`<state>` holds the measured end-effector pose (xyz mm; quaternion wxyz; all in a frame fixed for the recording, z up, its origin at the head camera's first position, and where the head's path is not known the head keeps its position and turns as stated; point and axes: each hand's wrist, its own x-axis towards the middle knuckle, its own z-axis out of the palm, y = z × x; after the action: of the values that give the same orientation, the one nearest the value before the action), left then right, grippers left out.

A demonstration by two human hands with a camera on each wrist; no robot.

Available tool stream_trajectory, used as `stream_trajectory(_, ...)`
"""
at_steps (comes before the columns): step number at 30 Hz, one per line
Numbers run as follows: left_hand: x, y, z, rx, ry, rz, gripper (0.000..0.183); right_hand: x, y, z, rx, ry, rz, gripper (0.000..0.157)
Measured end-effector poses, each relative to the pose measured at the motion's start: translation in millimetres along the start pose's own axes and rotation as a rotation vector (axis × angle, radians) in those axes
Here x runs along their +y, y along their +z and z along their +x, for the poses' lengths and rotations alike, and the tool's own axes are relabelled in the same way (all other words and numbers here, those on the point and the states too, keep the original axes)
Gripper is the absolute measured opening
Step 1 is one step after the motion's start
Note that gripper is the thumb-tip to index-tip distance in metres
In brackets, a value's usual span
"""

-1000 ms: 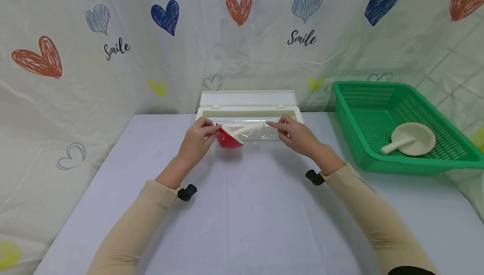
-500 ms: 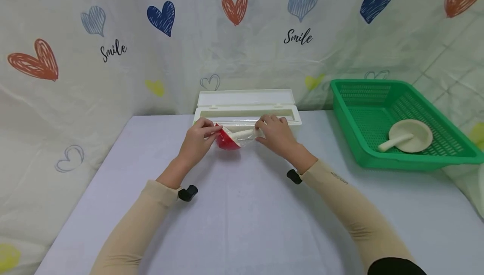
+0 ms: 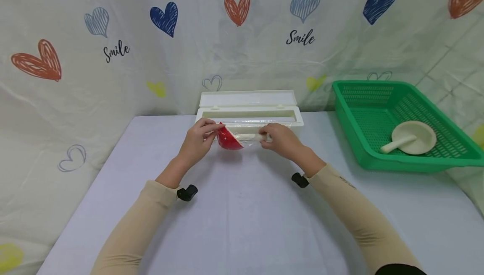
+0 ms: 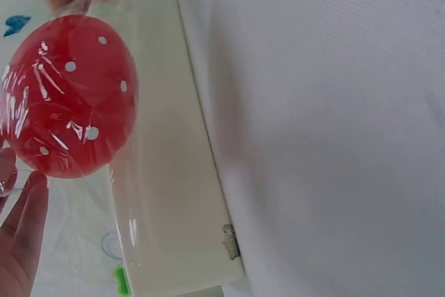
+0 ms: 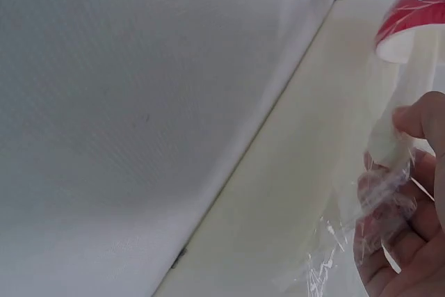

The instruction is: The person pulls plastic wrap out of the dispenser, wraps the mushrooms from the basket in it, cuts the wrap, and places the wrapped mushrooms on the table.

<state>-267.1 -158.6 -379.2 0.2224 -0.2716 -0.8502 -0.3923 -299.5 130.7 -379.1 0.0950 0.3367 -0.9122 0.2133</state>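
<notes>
A toy mushroom with a red, white-dotted cap (image 3: 229, 139) and a white stem (image 5: 415, 81) lies sideways in the air, covered in clear plastic wrap (image 5: 327, 248). My left hand (image 3: 198, 138) pinches the cap's edge through the wrap. At the other end, my right hand (image 3: 281, 140) grips the stem's tip, with wrap bunched around the fingers. In the left wrist view the film lies tight and creased over the dotted cap (image 4: 73, 99). Just behind stands a white plastic wrap dispenser (image 3: 249, 113) with its lid (image 3: 247, 98) raised.
On the right of the white-covered table (image 3: 227, 224) stands a green basket (image 3: 378, 161). A white mushroom-shaped piece (image 3: 416, 134) lies in it, its stem pointing up and left. A patterned curtain (image 3: 264, 65) hangs behind the dispenser.
My right hand has come left from the stretched wrap and closed on the stem's end, folding wrap around it. The left hand keeps its hold on the cap, almost unmoved.
</notes>
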Motion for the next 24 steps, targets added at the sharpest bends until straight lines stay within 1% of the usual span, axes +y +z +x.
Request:
stream_trajectory(4, 1.8, 0.7, 2.1, 0.005, 0.016, 0.018, 0.034, 5, -3.0, -3, -0.051, 0.022, 0.128, 0.016)
stream_trajectory(7, 3.9, 2.0, 5.0, 0.023, 0.033, 0.063, 0.037, 7, -6.5, -4, -0.057, 0.02, 0.194, 0.016)
stream_trajectory(10, 5.0, 4.3, 7.2, 0.061, 0.056, 0.166, 0.038, 8, -9.1, -4, -0.061, 0.017, 0.227, 0.017)
stream_trajectory(14, 6.1, 7.2, 7.4, 0.137, 0.066, 0.316, 0.036, 9, -9.6, -4, -0.074, 0.004, 0.239, 0.017)
stream_trajectory(16, 6.5, 8.3, 7.3, 0.151, 0.071, 0.335, 0.032, 10, -9.1, -4, -0.077, 0.0, 0.243, 0.016)
stream_trajectory(18, 6.7, 9.5, 6.8, 0.137, 0.071, 0.326, 0.028, 11, -8.5, -4, -0.079, -0.004, 0.249, 0.016)
stream_trajectory(20, 6.6, 10.5, 6.3, 0.095, 0.062, 0.283, 0.025, 12, -8.0, -4, -0.083, 0.002, 0.256, 0.015)
stream_trajectory(22, 6.8, 11.4, 5.2, 0.041, 0.04, 0.23, 0.029, 13, -7.7, -5, -0.087, 0.009, 0.268, 0.015)
stream_trajectory(24, 7.0, 11.8, 4.3, -0.013, 0.015, 0.169, 0.037, 14, -8.1, -6, -0.091, 0.016, 0.276, 0.014)
